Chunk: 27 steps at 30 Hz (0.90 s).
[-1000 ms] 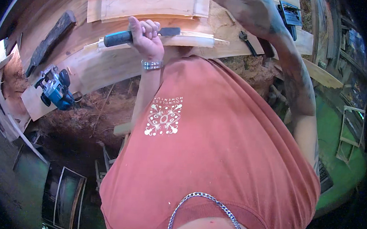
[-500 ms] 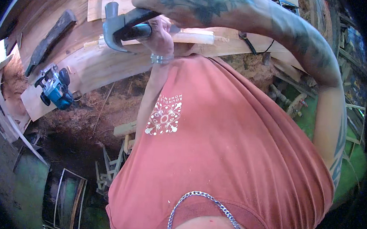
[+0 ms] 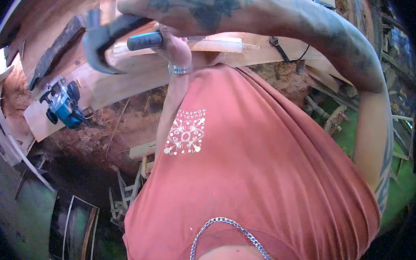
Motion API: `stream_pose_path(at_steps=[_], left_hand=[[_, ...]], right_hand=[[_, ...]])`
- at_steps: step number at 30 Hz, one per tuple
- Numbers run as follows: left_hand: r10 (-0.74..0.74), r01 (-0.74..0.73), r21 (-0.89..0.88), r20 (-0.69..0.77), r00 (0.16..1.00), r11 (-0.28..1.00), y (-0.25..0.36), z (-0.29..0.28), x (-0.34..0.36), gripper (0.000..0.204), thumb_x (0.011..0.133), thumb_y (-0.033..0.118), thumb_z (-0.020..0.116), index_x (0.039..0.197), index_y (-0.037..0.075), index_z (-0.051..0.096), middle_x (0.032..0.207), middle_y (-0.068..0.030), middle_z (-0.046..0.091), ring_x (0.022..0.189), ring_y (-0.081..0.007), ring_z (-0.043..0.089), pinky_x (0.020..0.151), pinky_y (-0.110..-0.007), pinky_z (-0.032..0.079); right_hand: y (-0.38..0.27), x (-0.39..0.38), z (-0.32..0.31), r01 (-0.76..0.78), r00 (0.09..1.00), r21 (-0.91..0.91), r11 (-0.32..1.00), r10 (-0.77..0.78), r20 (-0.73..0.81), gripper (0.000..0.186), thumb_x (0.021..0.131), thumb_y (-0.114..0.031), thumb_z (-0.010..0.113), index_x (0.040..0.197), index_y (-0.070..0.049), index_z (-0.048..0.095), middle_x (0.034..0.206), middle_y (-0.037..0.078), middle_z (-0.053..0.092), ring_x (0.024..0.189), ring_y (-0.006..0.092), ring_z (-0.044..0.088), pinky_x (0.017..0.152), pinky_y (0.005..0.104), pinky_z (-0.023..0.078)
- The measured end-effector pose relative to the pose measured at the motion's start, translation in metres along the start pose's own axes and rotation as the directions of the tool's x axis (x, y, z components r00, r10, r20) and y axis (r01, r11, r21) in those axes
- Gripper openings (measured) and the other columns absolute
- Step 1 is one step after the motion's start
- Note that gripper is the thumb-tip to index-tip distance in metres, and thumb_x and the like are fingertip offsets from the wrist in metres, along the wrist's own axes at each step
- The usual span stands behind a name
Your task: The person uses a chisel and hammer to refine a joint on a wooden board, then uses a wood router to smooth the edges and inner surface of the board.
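My right hand [image 3: 144, 4] comes across the top of the view and grips a claw hammer [image 3: 96, 44] by its dark handle. The hammer's metal head is smeared by motion and hangs to the left of my left hand. Closed round a chisel [image 3: 144, 41] is my left hand [image 3: 177, 49], with a bracelet at its wrist. The chisel's dark, blue-edged handle points left, apart from the hammer head; its blade is mostly hidden. Beneath both hands lies a wooden board [image 3: 125, 77], with a pale wood strip [image 3: 218, 44] along it.
A blue and silver power router [image 3: 64, 103] stands on the board's left end. Beyond it lies a dark, rough piece of wood [image 3: 58, 49]. To the right of my hands is a dark hand tool [image 3: 279, 48]. Wood scraps [image 3: 125, 191] lie lower down at the left.
My right hand has moved left with the hammer, whose head has swung away from the chisel's handle end. My left hand has shifted slightly and still grips the chisel.
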State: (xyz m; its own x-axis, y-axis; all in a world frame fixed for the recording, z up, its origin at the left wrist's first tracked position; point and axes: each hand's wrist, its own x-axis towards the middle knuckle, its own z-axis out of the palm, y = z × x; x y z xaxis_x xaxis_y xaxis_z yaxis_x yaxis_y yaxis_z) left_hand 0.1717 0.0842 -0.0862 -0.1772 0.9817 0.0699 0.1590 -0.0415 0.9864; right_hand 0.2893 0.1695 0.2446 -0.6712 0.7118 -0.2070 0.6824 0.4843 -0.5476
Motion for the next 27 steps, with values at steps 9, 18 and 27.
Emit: stream_pose_path(at_steps=[9, 18, 27], left_hand=[[0.068, -0.077, 0.122, 0.076, 0.995, 0.990, -0.032, 0.013, 0.000, 0.062, 0.092, 0.021, 0.071, 0.144, 0.000, 0.046, 0.114, -0.0192, 0.062, 0.104, -0.0325, 0.062, 0.087, -0.049, 0.049], [-0.147, 0.113, -0.210, -0.154, 0.977, 0.971, -0.002, 0.024, 0.007, 0.025, 0.101, 0.028, 0.052, 0.102, 0.007, 0.065, 0.093, -0.0063, 0.065, 0.077, -0.0144, 0.058, 0.073, -0.031, 0.050], [-0.549, 0.383, -0.725, 0.007, 0.836, 0.572, 0.116, 0.006, 0.030, 0.044, 0.094, 0.019, 0.049, 0.060, 0.019, 0.022, 0.052, 0.0035, 0.025, 0.048, -0.0101, 0.024, 0.048, -0.030, 0.024]], right_hand=[[-0.004, 0.002, -0.005, 0.016, 0.999, -0.024, 1.000, -0.016, 0.032, 0.021, 0.090, -0.016, 0.064, 0.101, 0.002, 0.060, 0.090, 0.026, 0.067, 0.089, 0.0405, 0.069, 0.079, 0.0488, 0.052], [-0.009, 0.011, -0.009, 0.024, 0.998, -0.046, 0.999, -0.021, 0.066, 0.021, 0.090, -0.016, 0.064, 0.100, 0.002, 0.061, 0.090, 0.026, 0.067, 0.089, 0.0404, 0.069, 0.079, 0.0487, 0.052], [-0.008, 0.019, -0.009, 0.026, 0.998, -0.047, 0.999, -0.023, 0.060, 0.021, 0.089, -0.016, 0.064, 0.099, 0.002, 0.061, 0.090, 0.026, 0.067, 0.089, 0.0403, 0.069, 0.079, 0.0486, 0.053]])
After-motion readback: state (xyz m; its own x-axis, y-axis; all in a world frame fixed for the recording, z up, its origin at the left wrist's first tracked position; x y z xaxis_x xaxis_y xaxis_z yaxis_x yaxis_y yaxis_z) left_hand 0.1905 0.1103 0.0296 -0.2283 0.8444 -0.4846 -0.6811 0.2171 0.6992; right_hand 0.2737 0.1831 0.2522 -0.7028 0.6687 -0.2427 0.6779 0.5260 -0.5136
